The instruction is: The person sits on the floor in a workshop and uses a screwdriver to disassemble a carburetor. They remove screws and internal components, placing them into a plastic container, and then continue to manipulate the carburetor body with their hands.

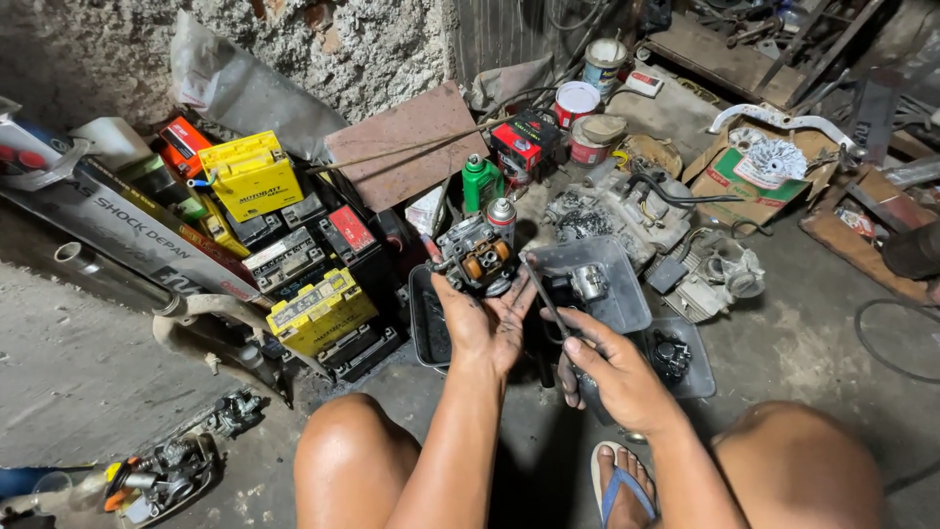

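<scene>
- One carburetor (477,257), grey metal with orange parts showing, held up at centre, above the near edge of a dark tray (428,328).
- Left hand (483,323) cupped under it, fingers curled up and pressed against its body from below and both sides.
- Right hand (612,370) just right of the left, fingers pinched together around one thin screwdriver (544,294); tip slanted up and left, touching the carburetor or very near it, cannot tell which.
- Three shallow plastic trays on the floor: the dark one under the left hand, a clear one (612,284) just beyond the right hand with small metal parts inside, another clear one (685,358) to the right with dark parts.
- One spray can (501,217) and one green bottle (480,183) standing just beyond the carburetor.
- One engine block (617,211) farther right, lying on the floor among loose parts.
- Stack of batteries to the left: two yellow ones (252,174) (318,309) counted, several black ones between them.
- Three paint tins (576,101) far, near the wall.
- One second carburetor (176,468) near left on bare concrete.
- Two bare knees near, one sandalled foot (622,485) between them.
- Crowded on the left, far and right edges; open concrete only near left and near right of the knees.
</scene>
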